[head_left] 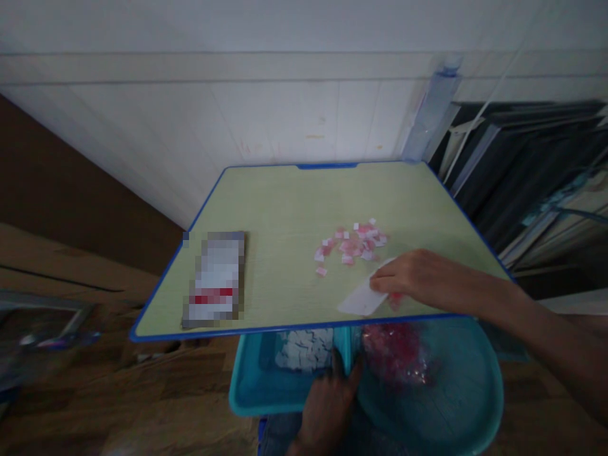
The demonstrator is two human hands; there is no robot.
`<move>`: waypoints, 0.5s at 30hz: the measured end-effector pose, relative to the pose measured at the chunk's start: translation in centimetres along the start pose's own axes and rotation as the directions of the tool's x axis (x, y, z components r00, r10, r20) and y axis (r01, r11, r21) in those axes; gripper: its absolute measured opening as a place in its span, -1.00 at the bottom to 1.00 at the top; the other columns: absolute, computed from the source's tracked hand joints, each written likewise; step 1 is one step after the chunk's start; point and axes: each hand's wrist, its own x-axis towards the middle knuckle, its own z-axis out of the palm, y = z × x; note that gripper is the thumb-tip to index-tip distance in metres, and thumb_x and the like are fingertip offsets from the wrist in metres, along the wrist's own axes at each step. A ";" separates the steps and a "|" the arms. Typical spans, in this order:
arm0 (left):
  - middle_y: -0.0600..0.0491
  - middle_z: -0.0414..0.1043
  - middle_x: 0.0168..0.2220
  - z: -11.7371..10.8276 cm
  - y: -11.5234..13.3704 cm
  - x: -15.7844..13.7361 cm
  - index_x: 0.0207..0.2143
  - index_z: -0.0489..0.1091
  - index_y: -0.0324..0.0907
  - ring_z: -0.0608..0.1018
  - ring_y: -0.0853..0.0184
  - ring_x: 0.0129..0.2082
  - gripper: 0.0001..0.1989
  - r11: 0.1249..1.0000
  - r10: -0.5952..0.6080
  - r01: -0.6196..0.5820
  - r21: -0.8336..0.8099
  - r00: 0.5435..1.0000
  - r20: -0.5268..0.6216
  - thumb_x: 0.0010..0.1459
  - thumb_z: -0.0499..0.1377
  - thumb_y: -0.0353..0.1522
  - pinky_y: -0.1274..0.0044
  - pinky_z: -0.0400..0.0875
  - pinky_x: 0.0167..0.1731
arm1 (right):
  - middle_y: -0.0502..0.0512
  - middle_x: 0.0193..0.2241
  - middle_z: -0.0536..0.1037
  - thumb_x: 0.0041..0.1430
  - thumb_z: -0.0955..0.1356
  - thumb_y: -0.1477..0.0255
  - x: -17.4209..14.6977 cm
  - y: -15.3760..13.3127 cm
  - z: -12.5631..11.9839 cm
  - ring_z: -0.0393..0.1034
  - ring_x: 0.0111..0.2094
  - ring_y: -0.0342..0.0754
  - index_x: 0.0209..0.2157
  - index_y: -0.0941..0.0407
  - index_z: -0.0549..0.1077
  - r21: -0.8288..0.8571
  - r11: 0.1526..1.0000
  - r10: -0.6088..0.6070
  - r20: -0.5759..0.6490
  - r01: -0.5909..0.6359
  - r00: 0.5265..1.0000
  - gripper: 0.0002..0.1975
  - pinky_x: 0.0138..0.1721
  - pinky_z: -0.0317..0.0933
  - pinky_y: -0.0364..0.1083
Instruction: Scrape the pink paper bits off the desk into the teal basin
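My right hand is over the front right of the folding table, its fingers closed on a flat white piece of paper or film. A small red piece shows just under that hand. Small pink pieces with white tabs lie scattered on the tabletop beyond it. My left hand is below the table edge, at the divide between two teal containers, index finger and thumb apart. Close by its fingertips are white pieces inside the left teal tray.
A round teal basin holds pink-red pieces in clear wrap. At the left of the green, blue-edged table lies a blurred-out phone-like object. A clear bottle stands behind the table; dark panels lean at right.
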 end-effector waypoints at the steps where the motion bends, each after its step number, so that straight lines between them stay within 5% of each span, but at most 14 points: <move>1: -0.42 0.11 0.20 0.0 0.0 0.0 0.31 -0.19 0.06 0.57 0.11 -0.18 -0.28 1.000 0.000 0.000 -0.001 1.000 0.002 0.17 -0.06 -0.55 0.34 0.49 -0.28 | 0.02 -0.35 0.55 0.25 0.22 0.53 -0.4 0.4 0.1 0.41 -0.32 -0.11 -0.26 0.09 0.48 0.007 1.000 0.001 -0.001 -0.001 1.000 -0.80 -0.30 0.17 -0.11; 10: -0.37 0.13 0.20 -0.5 0.2 0.0 0.31 -0.20 0.10 0.57 0.13 -0.21 -0.29 1.000 -0.026 0.026 0.005 1.000 0.009 0.18 -0.08 -0.54 0.35 0.49 -0.29 | 0.11 -0.10 0.55 0.32 0.09 0.56 -3.0 2.4 0.6 0.38 -0.04 -0.09 -0.15 0.14 0.47 0.069 0.985 -0.154 -0.035 0.156 0.987 -0.65 0.02 0.18 -0.01; 15: -0.35 0.18 0.18 -0.1 0.1 -0.1 0.29 -0.07 0.07 0.57 0.13 -0.22 -0.33 0.999 -0.033 0.032 -0.006 0.999 -0.036 0.17 -0.06 -0.54 0.36 0.49 -0.30 | 0.15 -0.06 0.53 0.31 0.08 0.58 -5.1 3.5 0.7 0.36 0.01 -0.07 -0.09 0.15 0.46 0.082 0.989 -0.123 -0.006 0.123 0.992 -0.61 0.05 0.18 0.03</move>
